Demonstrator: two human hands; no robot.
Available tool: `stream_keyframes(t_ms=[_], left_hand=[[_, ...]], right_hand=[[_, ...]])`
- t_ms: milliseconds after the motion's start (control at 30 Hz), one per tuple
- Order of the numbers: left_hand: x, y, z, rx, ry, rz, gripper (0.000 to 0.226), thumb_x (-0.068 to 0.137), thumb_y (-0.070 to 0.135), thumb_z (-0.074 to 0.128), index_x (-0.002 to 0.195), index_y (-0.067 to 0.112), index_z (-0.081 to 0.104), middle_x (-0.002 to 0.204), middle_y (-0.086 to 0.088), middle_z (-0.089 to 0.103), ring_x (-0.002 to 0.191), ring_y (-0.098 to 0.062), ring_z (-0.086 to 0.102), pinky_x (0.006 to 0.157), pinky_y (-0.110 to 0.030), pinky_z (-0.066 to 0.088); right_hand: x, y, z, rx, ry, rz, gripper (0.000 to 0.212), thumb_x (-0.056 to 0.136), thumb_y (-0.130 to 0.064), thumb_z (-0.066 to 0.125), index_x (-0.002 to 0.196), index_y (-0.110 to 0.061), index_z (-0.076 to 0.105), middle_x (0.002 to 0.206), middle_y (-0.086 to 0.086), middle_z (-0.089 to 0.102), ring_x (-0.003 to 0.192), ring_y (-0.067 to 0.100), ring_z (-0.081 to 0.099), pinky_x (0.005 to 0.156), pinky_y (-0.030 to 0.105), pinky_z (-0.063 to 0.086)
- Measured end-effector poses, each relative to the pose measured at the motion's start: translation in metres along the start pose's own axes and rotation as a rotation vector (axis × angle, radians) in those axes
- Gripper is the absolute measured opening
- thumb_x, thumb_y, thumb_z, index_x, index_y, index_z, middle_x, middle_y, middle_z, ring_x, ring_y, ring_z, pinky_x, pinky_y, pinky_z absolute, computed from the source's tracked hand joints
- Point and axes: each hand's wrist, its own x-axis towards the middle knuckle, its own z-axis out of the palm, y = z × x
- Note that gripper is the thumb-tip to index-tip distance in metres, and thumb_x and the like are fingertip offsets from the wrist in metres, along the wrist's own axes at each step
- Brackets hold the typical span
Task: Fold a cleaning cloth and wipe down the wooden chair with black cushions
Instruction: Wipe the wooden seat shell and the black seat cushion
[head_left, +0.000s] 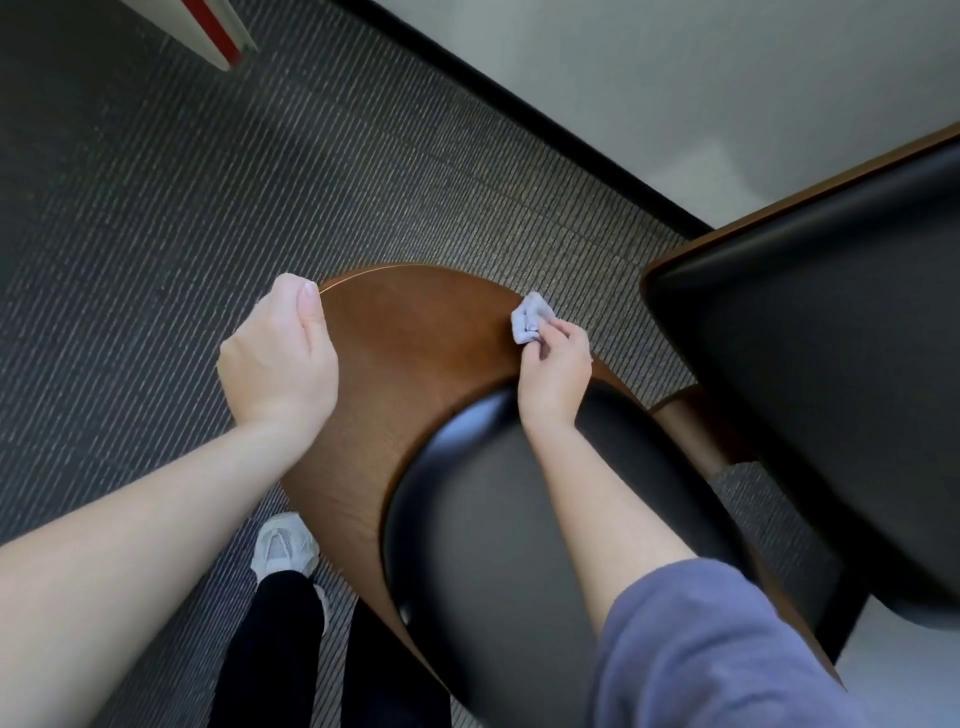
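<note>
I look down on the curved wooden back (415, 343) of the chair, with its black cushion (519, 519) below it. My right hand (556, 369) reaches over the cushion and pinches a small bunched pale blue-grey cloth (530, 318), pressed against the right part of the wooden back's outer face. My left hand (280, 358) grips the left top edge of the wooden back, fingers curled over the rim and thumb on top.
Grey ribbed carpet (182, 208) covers the floor. A second black cushion (831, 364) with a wooden rim sits close at the right. A white wall with black skirting (519, 93) runs diagonally behind. My white shoe (283, 545) stands left of the chair.
</note>
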Motion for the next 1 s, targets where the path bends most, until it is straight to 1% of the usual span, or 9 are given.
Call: stream_keyframes(t_ms=[100,200,367,467,600,733,800,900,1000], left_hand=[[0.001,-0.004,-0.004,-0.036,-0.057,0.053,0.031,0.107,0.025,0.028,0.1,0.008,0.052,0.076,-0.003,0.049,0.068,-0.028,0.043,0.069,-0.036,0.027],[0.003,-0.005,-0.008,-0.073,-0.098,0.081,0.032,0.107,0.027,0.029,0.103,0.008,0.054,0.076,-0.003,0.051,0.069,-0.028,0.046,0.069,-0.036,0.029],[0.004,-0.01,-0.013,-0.165,-0.197,0.067,0.031,0.106,0.029,0.03,0.104,0.01,0.055,0.072,-0.002,0.053,0.073,-0.031,0.052,0.069,-0.038,0.035],[0.009,-0.011,-0.024,-0.246,-0.322,0.032,0.032,0.106,0.029,0.031,0.112,0.015,0.059,0.086,-0.003,0.061,0.084,-0.022,0.055,0.073,-0.032,0.036],[0.021,-0.018,-0.042,-0.356,-0.531,0.011,0.034,0.106,0.026,0.035,0.129,0.025,0.061,0.116,0.011,0.065,0.108,-0.008,0.058,0.095,-0.03,0.043],[0.028,-0.031,-0.051,-0.391,-0.532,-0.041,0.026,0.1,0.025,0.053,0.123,0.026,0.065,0.102,0.02,0.064,0.089,0.007,0.058,0.078,-0.013,0.043],[0.028,-0.037,-0.054,-0.396,-0.537,-0.067,0.027,0.096,0.025,0.059,0.123,0.024,0.065,0.1,0.017,0.065,0.092,0.003,0.06,0.084,-0.02,0.049],[0.026,-0.044,-0.057,-0.432,-0.561,-0.098,0.022,0.095,0.023,0.061,0.114,0.034,0.067,0.096,0.012,0.069,0.096,-0.021,0.068,0.09,-0.045,0.056],[0.027,-0.044,-0.058,-0.408,-0.565,-0.086,0.023,0.096,0.022,0.061,0.113,0.036,0.068,0.098,0.009,0.071,0.093,-0.025,0.07,0.087,-0.045,0.057]], right_hand=[[-0.002,-0.011,0.002,0.06,0.058,0.045,0.022,0.092,-0.008,0.057,0.11,-0.004,0.07,0.106,0.004,0.056,0.096,0.017,0.058,0.078,0.007,0.03],[-0.006,-0.029,0.007,0.106,0.032,-0.035,0.017,0.092,-0.009,0.058,0.104,-0.005,0.069,0.098,0.003,0.055,0.083,0.011,0.053,0.073,0.006,0.035],[-0.006,-0.043,0.009,0.135,0.068,-0.026,0.016,0.093,-0.007,0.052,0.1,-0.004,0.066,0.105,0.007,0.057,0.083,0.009,0.05,0.071,0.01,0.032],[-0.007,-0.048,0.009,0.124,0.016,-0.107,0.018,0.091,-0.005,0.053,0.102,-0.007,0.068,0.106,0.005,0.058,0.087,0.007,0.051,0.073,0.008,0.035],[-0.012,-0.058,0.008,0.162,0.04,-0.076,0.017,0.091,-0.004,0.052,0.098,-0.007,0.067,0.102,0.007,0.058,0.078,0.001,0.046,0.072,0.002,0.034],[-0.025,-0.073,0.011,0.207,-0.011,-0.14,0.015,0.089,-0.005,0.054,0.093,-0.011,0.067,0.096,0.004,0.059,0.079,-0.003,0.048,0.071,0.003,0.035],[-0.027,-0.079,0.012,0.235,0.034,-0.093,0.016,0.09,-0.005,0.053,0.093,-0.01,0.067,0.096,0.006,0.06,0.078,-0.001,0.048,0.071,0.005,0.035],[-0.046,-0.095,0.017,0.273,0.003,-0.15,0.016,0.089,-0.005,0.053,0.093,-0.011,0.067,0.097,0.003,0.06,0.083,0.004,0.051,0.072,0.008,0.036],[-0.057,-0.102,0.018,0.303,-0.038,-0.195,0.016,0.089,-0.004,0.054,0.091,-0.012,0.068,0.094,0.002,0.06,0.083,0.006,0.052,0.071,0.006,0.036]])
